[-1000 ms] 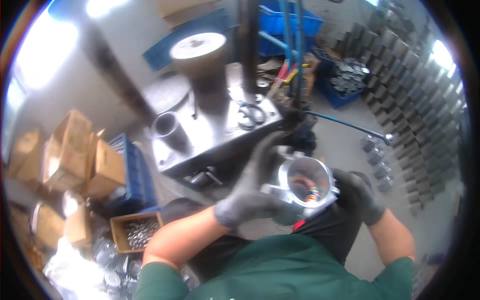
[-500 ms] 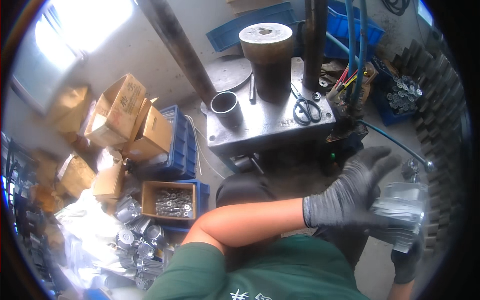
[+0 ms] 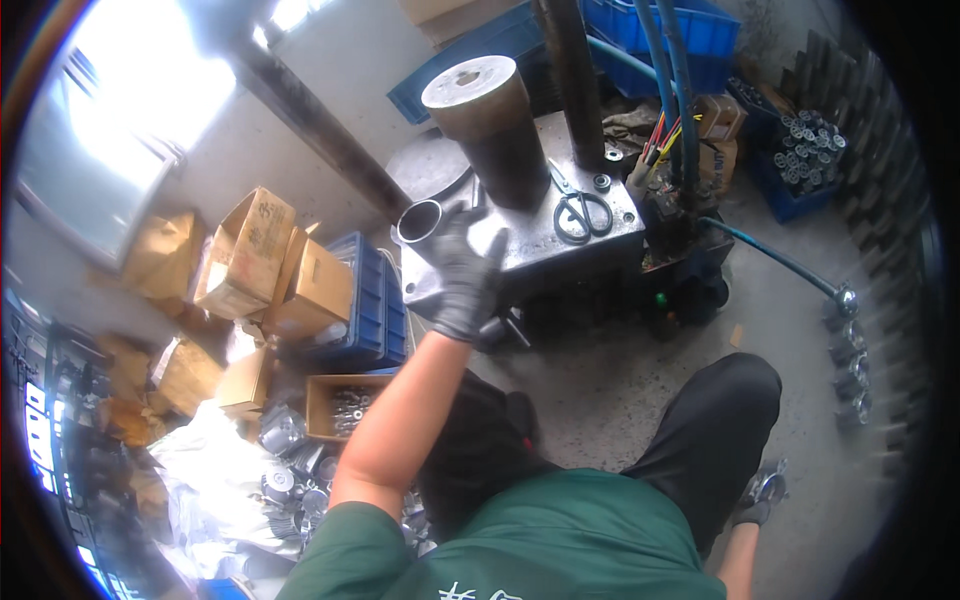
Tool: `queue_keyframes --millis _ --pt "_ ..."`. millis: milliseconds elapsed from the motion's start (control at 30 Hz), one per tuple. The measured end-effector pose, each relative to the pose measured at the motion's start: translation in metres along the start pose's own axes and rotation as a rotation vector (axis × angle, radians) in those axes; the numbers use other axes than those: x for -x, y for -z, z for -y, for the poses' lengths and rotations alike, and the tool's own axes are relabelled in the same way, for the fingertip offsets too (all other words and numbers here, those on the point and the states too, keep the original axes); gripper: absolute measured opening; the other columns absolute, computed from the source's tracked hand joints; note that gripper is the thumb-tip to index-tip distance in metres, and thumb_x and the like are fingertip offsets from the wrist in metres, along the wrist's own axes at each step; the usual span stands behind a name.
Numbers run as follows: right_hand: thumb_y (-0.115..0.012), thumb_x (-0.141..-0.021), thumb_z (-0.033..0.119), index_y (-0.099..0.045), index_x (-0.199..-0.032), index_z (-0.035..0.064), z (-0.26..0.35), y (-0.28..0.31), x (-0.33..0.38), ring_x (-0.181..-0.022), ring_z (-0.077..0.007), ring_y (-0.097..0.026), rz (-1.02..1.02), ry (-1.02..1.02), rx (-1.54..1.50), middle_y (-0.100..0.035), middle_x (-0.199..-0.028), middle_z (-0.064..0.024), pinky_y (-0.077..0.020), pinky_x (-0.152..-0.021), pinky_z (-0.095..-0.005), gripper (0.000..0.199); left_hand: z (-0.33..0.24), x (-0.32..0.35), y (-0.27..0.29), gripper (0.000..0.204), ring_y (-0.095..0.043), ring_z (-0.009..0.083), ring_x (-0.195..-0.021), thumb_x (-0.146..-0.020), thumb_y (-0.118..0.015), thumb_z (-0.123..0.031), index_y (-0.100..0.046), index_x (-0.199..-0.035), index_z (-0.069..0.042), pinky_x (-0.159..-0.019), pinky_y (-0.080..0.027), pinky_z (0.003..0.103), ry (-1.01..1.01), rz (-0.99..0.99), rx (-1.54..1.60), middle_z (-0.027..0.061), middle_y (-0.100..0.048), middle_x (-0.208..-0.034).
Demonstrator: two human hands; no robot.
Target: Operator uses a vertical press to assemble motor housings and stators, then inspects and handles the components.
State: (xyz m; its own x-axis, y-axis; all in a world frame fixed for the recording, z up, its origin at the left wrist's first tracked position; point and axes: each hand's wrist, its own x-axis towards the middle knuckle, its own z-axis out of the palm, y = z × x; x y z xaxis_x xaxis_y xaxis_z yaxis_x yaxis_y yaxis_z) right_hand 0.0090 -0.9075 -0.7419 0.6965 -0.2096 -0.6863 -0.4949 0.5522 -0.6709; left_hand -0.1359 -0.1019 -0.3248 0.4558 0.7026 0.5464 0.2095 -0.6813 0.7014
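Observation:
My left hand (image 3: 465, 275), in a dark grey glove, reaches over the steel press table (image 3: 560, 245). Its thumb and fingers are spread, right beside a short steel tube (image 3: 420, 221) standing on the table's left corner; whether they touch it I cannot tell. Low on the right, my gloved right hand (image 3: 752, 511) is closed on a silver metal part (image 3: 770, 486) with a round end, partly hidden by the hand. On the table, a thick steel cylinder (image 3: 500, 140) stands upright, with black-handled scissors (image 3: 580, 212) lying to its right.
Cardboard boxes (image 3: 245, 250) and a blue crate (image 3: 375, 300) stand at left, above heaped metal parts (image 3: 290, 490). Several silver parts (image 3: 850, 370) line the floor at right, near a blue hose (image 3: 770, 255). Stacked parts (image 3: 870, 180) rise along the right edge.
My left hand has left the finned metal piece at the right and swung over to the steel tube. My right hand is lower, with a metal part. The view has shifted.

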Motion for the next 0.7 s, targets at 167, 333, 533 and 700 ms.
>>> queue_keyframes --millis 167,333,533,700 --pt "-0.063 -0.106 0.047 -0.067 -0.136 0.0160 -0.051 0.011 0.033 -0.111 -0.0194 -0.069 0.005 -0.136 -0.021 -0.072 -0.123 -0.0007 -0.0526 -0.102 -0.0383 0.044 0.054 -0.037 0.064 0.044 -0.062 0.0347 -0.127 -0.085 -0.087 -0.024 -0.075 -0.122 -0.003 -0.112 -0.049 0.042 0.178 -0.189 -0.392 0.0189 -0.064 -0.138" --pt "-0.065 -0.104 0.047 -0.065 -0.141 0.0148 -0.038 0.009 0.051 -0.112 -0.0201 -0.068 -0.017 -0.198 -0.031 -0.072 -0.124 -0.0022 -0.0527 -0.102 -0.0387 0.049 0.054 -0.022 0.067 0.035 -0.069 0.0269 -0.107 -0.092 -0.084 -0.025 -0.073 -0.115 -0.002 -0.101 -0.053 0.039 0.381 -0.029 -0.074 0.0132 -0.074 -0.114" --pt "-0.068 -0.101 0.047 -0.062 -0.146 0.0134 -0.010 -0.050 0.082 -0.113 -0.0209 -0.067 -0.001 -0.248 -0.008 -0.071 -0.126 -0.0039 -0.0529 -0.101 -0.0392 0.056 0.080 -0.028 0.063 0.029 -0.070 0.0204 -0.097 -0.099 -0.080 -0.029 -0.072 -0.113 -0.005 -0.091 -0.057 0.035 0.354 -0.053 0.008 0.0078 -0.073 -0.108" --pt "-0.070 -0.099 0.046 -0.060 -0.151 0.0122 0.043 -0.093 0.129 -0.115 -0.0216 -0.067 0.012 -0.204 0.018 -0.071 -0.128 -0.0054 -0.0530 -0.101 -0.0396 0.062 0.027 -0.015 0.046 0.036 -0.072 0.0235 -0.104 -0.106 -0.069 -0.034 -0.065 -0.131 -0.009 -0.090 -0.063 0.042 0.515 -0.077 0.762 0.0083 -0.071 -0.114"
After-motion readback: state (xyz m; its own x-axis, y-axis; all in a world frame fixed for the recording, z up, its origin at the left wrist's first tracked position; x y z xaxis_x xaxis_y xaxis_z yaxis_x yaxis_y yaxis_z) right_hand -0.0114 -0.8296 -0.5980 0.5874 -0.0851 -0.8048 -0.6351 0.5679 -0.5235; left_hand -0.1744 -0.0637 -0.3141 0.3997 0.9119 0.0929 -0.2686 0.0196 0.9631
